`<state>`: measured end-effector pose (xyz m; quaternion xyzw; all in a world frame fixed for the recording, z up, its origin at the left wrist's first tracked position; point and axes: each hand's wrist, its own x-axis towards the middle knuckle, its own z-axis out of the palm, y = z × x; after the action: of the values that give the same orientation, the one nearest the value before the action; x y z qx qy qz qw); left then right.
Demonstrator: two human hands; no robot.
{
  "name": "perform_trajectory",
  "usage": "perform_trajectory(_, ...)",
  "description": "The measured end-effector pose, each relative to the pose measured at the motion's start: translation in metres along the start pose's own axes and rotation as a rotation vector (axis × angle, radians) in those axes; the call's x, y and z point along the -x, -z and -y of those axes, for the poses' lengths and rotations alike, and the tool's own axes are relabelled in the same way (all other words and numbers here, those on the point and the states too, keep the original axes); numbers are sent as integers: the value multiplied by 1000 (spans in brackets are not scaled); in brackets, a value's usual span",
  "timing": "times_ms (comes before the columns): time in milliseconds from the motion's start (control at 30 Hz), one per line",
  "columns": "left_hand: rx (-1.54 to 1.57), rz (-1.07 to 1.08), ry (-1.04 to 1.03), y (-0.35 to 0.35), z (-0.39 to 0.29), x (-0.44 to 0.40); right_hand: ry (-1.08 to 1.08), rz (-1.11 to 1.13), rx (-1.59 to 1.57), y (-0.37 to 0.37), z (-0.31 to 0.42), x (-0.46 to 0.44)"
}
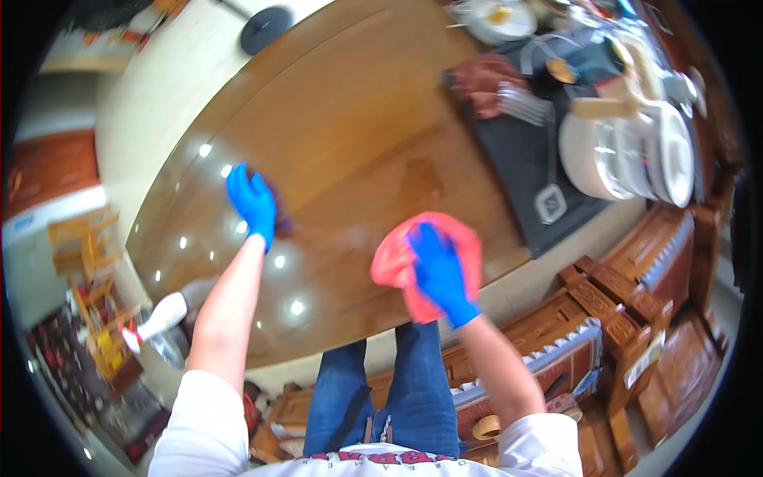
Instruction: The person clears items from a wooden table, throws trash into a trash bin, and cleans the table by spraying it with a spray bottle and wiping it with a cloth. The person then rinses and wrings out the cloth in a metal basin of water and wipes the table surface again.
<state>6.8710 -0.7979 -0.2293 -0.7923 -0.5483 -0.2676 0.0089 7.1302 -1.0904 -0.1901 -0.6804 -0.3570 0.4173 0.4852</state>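
My right hand [441, 270], in a blue glove, presses a pink cloth [389, 258] against the wooden table [342, 103] near its front edge. The cloth spreads out around the fingers, and part of it hangs towards my legs. My left hand [253, 203], gloved in blue too, rests on the glossy tabletop further left, fingers stretched out and nothing visible in them. A dark reflection lies beside it. Left of my left forearm is a white spray bottle [164, 316] with a red nozzle, at the table's edge. A wet-looking patch [421, 179] shows beyond the cloth.
A dark mat [509, 159] on the right bears a brown cloth [486, 86], white containers [592, 155] and several utensils. Carved wooden seating [548, 326] stands close to the table's near right side. A round dark base [266, 30] is on the floor beyond.
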Motion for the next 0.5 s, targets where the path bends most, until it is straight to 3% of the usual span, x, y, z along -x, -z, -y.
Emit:
perform_trajectory(100,-8,-28,69,-2,4,4,385,90,654,45,-17,-75)
perform_trajectory(133,11,-51,79,-2,4,4,215,66,336,51,-24,-95)
perform_trajectory(200,98,-72,144,4,2,4,424,-17,904,55,-1,-116)
perform_trajectory(333,409,-180,193,32,5,10,271,-110,1116,26,-15,-38)
perform_trajectory(400,571,-65,167,74,6,32,198,-110,1234,1,-33,29)
perform_trajectory(467,616,-20,174,126,18,77,122,-185,1005,-61,-52,96)
perform_trajectory(500,610,35,222,155,29,108,132,-102,971,-102,-71,131)
